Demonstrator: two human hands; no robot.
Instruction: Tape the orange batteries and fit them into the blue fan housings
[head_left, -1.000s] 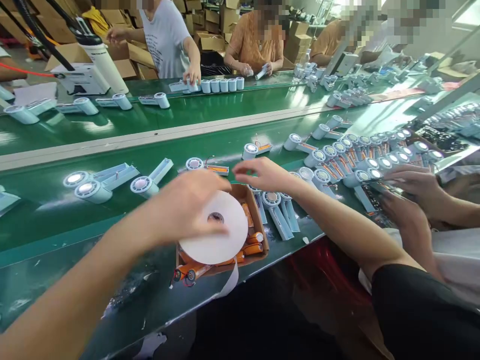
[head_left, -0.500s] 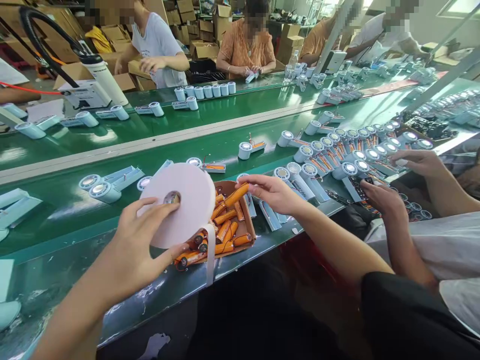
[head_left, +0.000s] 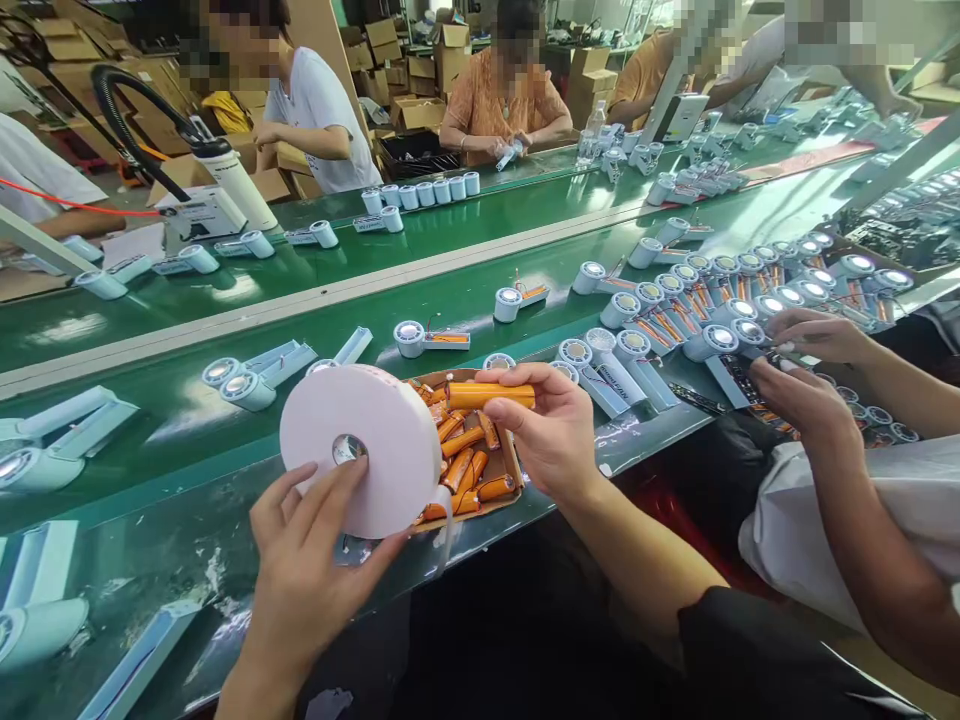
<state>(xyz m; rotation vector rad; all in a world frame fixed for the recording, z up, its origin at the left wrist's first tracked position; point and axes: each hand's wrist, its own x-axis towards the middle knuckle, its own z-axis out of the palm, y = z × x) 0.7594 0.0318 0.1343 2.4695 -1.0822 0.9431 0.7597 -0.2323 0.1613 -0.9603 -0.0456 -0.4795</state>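
Observation:
A large white roll of tape [head_left: 390, 440] is gripped in my left hand [head_left: 311, 560], fingers at its core and thumb along the lower edge. A loose strip hangs from the roll's right side. Between the thumb and fingers of my right hand [head_left: 559, 425] is an orange battery [head_left: 480, 396], held lengthwise just right of the roll. Under it stands a cardboard box [head_left: 516, 465] with several more orange batteries [head_left: 469, 470] with thin wires; the roll hides its left part.
Pale blue fan housings [head_left: 251, 385] lie along the green conveyor belt [head_left: 360, 290], densely grouped at the right. A co-worker's hands [head_left: 795, 370] handle parts close on my right. Other people sit across the line, near a white cylinder with a black hose [head_left: 240, 190].
My right hand has lifted the orange battery from over the box and turned it level, closer to me. The tape roll has tilted, showing more of its edge. The view has shifted slightly.

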